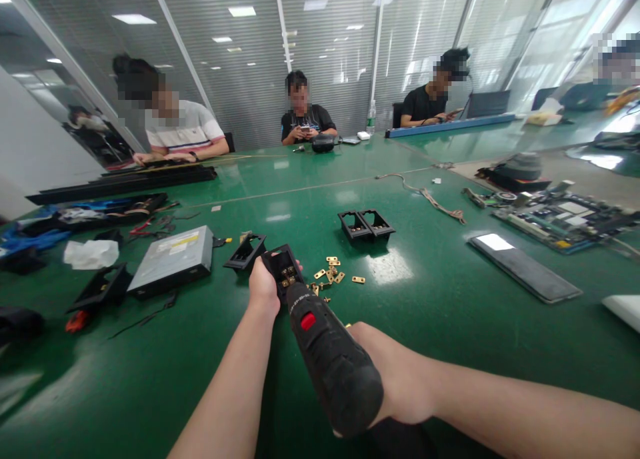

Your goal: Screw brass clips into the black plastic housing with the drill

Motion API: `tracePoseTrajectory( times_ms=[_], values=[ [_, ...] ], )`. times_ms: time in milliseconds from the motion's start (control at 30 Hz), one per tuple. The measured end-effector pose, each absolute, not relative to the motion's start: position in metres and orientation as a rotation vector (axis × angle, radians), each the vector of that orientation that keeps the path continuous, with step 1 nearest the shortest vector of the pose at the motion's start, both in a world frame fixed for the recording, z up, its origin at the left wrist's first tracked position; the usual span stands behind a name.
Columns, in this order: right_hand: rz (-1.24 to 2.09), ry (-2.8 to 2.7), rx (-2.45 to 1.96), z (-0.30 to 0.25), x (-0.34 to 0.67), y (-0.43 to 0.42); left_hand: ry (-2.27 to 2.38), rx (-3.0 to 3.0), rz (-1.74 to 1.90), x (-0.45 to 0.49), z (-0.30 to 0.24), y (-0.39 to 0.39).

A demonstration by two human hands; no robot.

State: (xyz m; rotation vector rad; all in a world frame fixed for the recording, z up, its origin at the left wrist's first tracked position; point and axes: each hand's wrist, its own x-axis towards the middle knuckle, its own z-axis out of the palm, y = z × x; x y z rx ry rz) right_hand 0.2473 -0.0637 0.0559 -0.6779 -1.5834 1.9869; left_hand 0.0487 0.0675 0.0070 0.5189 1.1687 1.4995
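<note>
My left hand [263,284] is closed around a small black plastic socket housing [283,270] that rests on the green table [390,326]; brass contacts show inside it. My right hand [395,372] grips a black electric screwdriver [327,352] with a red switch. Its tip points down into the housing. Several loose brass plates [331,272] lie just right of the housing. Another black housing [245,252] sits to its left, and two joined ones [367,224] lie farther back.
A grey optical drive [173,257] lies at left beside black parts, cables and white tissue [90,253]. A circuit board [560,216] and a dark flat panel [525,267] lie at right. A braided cable [430,198] crosses the middle. Three people sit at the far side.
</note>
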Motion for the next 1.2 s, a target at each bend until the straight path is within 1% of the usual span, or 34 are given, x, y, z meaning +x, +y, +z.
tracePoseTrajectory(
  times_ms=[567, 1000, 1200],
  values=[
    [2.026, -1.558, -0.726, 0.063, 0.247, -0.064, 1.185, 0.521, 1.518, 0.05, 0.009, 0.067],
    [2.02, -1.577, -0.683, 0.067, 0.245, -0.064, 1.167, 0.512, 1.52, 0.051, 0.011, 0.065],
    [2.006, -1.578, -0.747, 0.065, 0.245, -0.065, 1.186, 0.534, 1.502, 0.051, 0.011, 0.065]
  ],
)
